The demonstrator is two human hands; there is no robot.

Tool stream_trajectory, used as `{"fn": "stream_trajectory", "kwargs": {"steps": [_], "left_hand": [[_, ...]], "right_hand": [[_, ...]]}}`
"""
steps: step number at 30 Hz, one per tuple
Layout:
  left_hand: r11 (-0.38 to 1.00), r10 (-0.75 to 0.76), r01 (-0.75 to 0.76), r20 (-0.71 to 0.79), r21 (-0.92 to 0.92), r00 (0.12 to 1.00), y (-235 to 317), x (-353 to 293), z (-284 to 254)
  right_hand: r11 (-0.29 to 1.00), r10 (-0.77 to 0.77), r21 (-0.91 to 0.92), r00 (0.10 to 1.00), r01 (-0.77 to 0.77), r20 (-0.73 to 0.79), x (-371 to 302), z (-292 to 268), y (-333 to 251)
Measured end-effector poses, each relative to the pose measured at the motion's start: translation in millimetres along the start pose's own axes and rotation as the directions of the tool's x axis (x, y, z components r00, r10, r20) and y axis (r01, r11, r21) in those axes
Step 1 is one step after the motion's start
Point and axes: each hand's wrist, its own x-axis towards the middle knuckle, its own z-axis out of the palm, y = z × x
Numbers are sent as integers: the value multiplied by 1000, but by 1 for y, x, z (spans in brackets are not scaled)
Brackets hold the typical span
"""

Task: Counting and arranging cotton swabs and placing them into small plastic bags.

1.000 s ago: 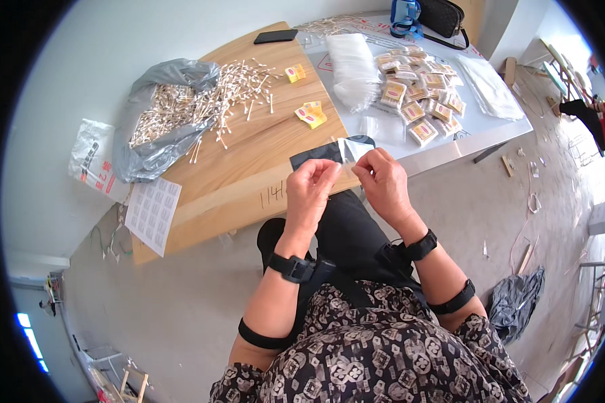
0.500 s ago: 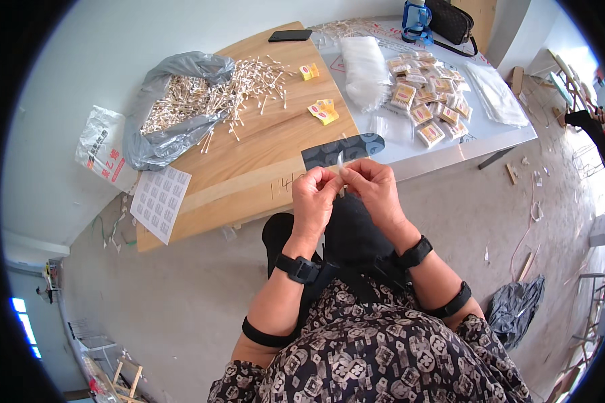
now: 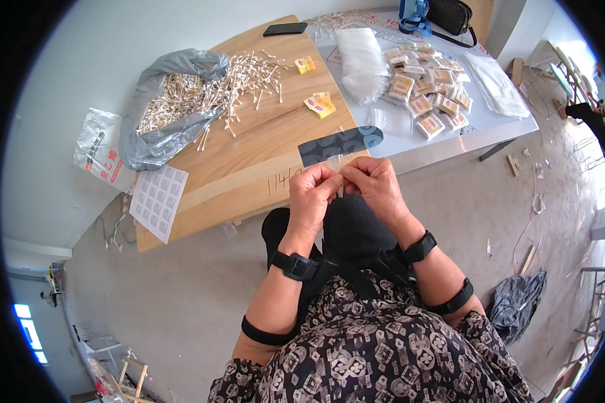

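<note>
Just off the table's front edge, my left hand (image 3: 310, 196) and my right hand (image 3: 378, 190) meet with fingertips pinched. Between them is a small clear plastic bag (image 3: 335, 161), part of it standing up above the fingers. The rest is covered by my fingers, and I cannot make out whether anything is inside. Behind the hands lies a dark patterned strip (image 3: 339, 145) across the table edge. Farther left, a grey plastic bag (image 3: 141, 149) lies open, spilling loose cotton swabs (image 3: 249, 77) onto the wooden top.
Yellow printed cards (image 3: 320, 105) lie on the wooden table (image 3: 249, 151). Packed swab packets (image 3: 420, 106) are heaped on the metal-edged table, beside clear bags (image 3: 361, 64). A phone (image 3: 285, 29), a label sheet (image 3: 158, 203) and a dark handbag (image 3: 448, 17) are around. A black bag (image 3: 517, 305) lies on the floor.
Both hands stay pinched together on the small clear bag. More of the bag shows spread above the fingertips now. The table has shifted slightly in view.
</note>
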Motion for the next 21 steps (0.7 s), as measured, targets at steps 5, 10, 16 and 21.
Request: {"fn": "stream_trajectory", "kwargs": {"steps": [5, 10, 16, 21], "left_hand": [[985, -98, 98, 3, -143, 995, -5, -1, -2], [890, -181, 186, 52, -417, 982, -14, 3, -7], [881, 235, -185, -64, 435, 970, -19, 8, -10], [856, 363, -357, 56, 373, 930, -8, 19, 8]], "right_hand": [[1000, 1, -9, 999, -1, 38, -1, -2, 7], [981, 58, 188, 998, -58, 3, -2, -5, 8], [968, -89, -242, 994, 71, -65, -1, -8, 12], [803, -423, -461, 906, 378, 6, 1, -5, 9]]}}
